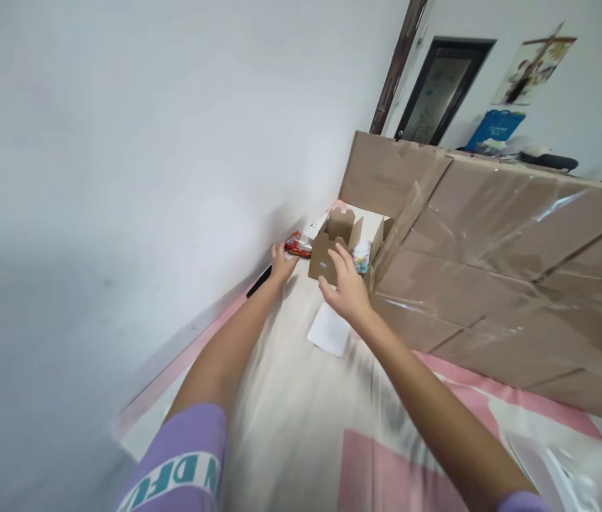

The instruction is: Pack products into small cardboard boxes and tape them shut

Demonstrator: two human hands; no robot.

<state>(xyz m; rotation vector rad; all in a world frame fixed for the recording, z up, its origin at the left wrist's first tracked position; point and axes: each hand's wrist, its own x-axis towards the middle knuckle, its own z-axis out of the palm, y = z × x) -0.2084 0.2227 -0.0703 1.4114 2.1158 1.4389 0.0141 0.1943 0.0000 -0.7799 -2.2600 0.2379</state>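
Note:
My left hand (282, 263) is beside the wall, its fingers at a red snack packet (298, 244); they look closed on the packet's near edge. An open cardboard box (323, 260) with raised flaps stands just right of the packet. In front of that box is my right hand (345, 286), fingers spread and holding nothing. A white container with a colourful label (361, 256) stands right of the box, partly behind cardboard flaps. White paper (329, 330) lies below my right hand on the pale surface.
A wall of taped cardboard cartons (492, 263) runs along the right. The white wall (146, 142) borders the left. A dark flat object (259, 281) lies beside my left wrist. A blurred white object (551, 473) is at the lower right.

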